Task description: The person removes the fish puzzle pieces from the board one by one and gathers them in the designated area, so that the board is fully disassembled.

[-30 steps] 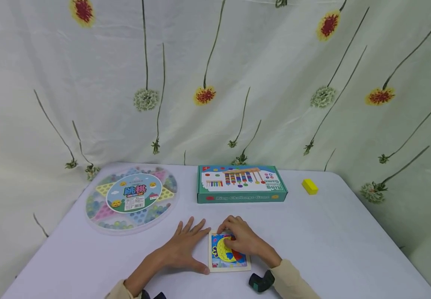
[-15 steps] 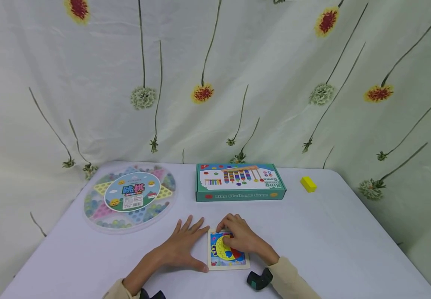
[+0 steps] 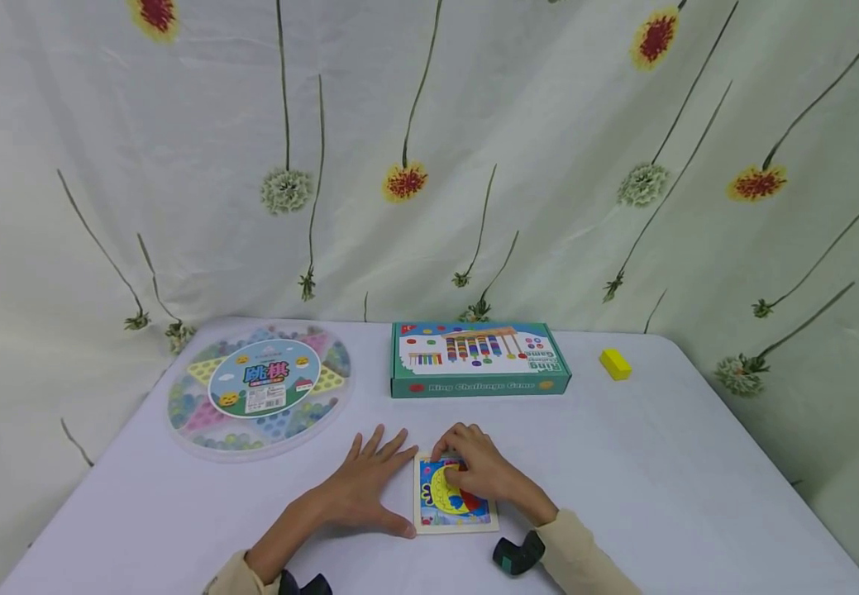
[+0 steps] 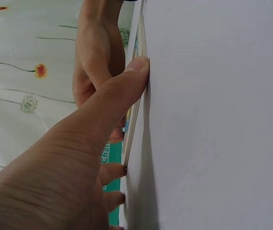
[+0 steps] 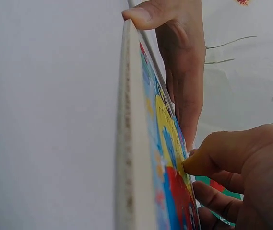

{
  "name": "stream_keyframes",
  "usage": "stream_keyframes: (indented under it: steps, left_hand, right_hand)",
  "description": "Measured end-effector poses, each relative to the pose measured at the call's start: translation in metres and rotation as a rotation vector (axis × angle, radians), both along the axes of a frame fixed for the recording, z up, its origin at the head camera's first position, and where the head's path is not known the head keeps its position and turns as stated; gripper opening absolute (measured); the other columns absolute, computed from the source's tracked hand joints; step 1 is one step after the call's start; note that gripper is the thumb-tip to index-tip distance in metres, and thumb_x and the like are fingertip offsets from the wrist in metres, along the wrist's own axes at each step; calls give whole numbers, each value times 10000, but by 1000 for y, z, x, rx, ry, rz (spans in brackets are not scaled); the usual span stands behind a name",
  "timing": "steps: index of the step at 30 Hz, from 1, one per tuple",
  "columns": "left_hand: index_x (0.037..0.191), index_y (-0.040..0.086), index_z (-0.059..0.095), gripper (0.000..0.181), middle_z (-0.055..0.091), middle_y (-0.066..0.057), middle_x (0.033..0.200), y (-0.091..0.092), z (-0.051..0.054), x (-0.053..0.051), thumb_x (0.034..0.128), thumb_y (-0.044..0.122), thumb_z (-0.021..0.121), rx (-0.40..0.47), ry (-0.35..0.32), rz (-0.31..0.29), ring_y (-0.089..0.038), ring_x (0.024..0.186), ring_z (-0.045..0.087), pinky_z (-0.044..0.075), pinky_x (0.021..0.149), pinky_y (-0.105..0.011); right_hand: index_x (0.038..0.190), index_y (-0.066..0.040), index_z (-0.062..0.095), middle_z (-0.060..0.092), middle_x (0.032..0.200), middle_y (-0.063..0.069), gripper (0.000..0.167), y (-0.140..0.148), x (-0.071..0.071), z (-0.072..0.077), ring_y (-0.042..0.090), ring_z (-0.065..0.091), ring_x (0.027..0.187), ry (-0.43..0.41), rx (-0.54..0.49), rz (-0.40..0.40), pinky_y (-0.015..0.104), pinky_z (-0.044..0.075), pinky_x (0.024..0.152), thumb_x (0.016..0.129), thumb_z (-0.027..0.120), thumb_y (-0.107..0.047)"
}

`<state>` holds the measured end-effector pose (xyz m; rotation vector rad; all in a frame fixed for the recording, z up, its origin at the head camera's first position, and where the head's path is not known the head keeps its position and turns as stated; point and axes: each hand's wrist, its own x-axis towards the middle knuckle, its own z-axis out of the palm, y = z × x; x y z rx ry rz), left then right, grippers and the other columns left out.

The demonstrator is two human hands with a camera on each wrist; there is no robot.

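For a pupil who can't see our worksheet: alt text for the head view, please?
A left hand, spread, touches the left edge of a picture board on a white table; a right hand, fingers bent, touches its upper part. Beyond: a round game case, green box, yellow block.

Left hand [image 3: 362,489] palm down with fingers [image 3: 398,442] splayed; right hand [image 3: 483,469] near it, fingers bent downward.

Glossy-looking picture board [image 3: 450,501] with matt pale wooden rim [image 5: 137,115]
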<state>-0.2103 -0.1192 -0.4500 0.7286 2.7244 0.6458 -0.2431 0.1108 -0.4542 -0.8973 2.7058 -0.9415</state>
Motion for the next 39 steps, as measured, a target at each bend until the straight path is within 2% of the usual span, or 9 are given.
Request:
stream_keyframes:
  steps: [6, 22, 39]
  left_hand:
    - [1489, 179, 361, 1065, 184, -88, 1595, 0, 0, -1, 637, 708, 719, -4, 0, 5, -418, 1455, -7, -52, 1129, -643]
    - [1486, 174, 367, 1060, 192, -88, 1593, 0, -2, -1, 636, 696, 726, -3, 11, -1, -419, 1455, 0, -48, 1125, -651]
    - [1486, 174, 367, 1058, 190, -88, 1593, 0, -1, 1, 637, 689, 732, 5, 14, 3, -416, 1456, -5, -52, 1126, -648]
  right_hand:
    - [1066, -146, 633, 548, 1108, -4, 222, 1, 0, 1, 189, 431, 1077, -21, -19, 0, 444, 399, 937, 851, 648, -97]
    - [1045, -135, 655, 553, 1110, 5, 210, 0, 3, 1, 200, 437, 1086, 1, -16, -8, 444, 405, 924, 840, 653, -92]
    - [1056, -140, 649, 550, 1109, 3, 212, 1, 3, 2, 193, 429, 1086, -28, -47, 1, 449, 391, 933, 853, 633, -82]
